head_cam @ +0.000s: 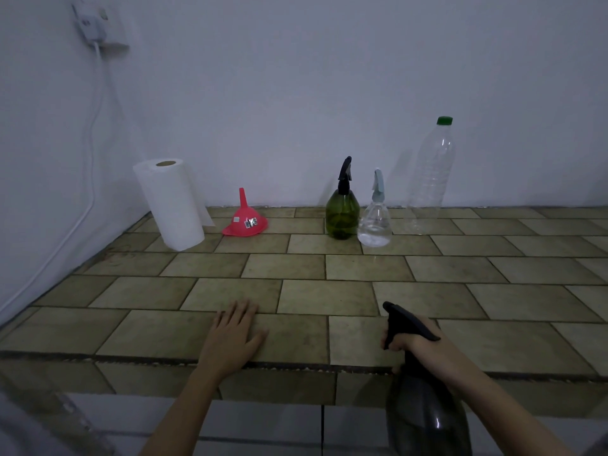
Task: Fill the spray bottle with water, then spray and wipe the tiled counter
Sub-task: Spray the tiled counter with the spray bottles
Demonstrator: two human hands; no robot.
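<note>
I hold the dark spray bottle (427,419) at the front edge of the desk (362,268), its body below the rim and its nozzle aimed over the tiles. My right hand (416,340) grasps the neck, fingers curled at the trigger. My left hand (232,337) lies released, flat on a tile. The bottle's fill level is hard to read in this dim view, possibly filled. I judge the spraying step is in hand; the next move calls for a trigger squeeze, then a sheet from the paper towel roll (169,204). Along the wall stand a red funnel (245,218), a green spray bottle (342,212), a clear spray bottle (375,222) and a tall plastic bottle (431,172).
</note>
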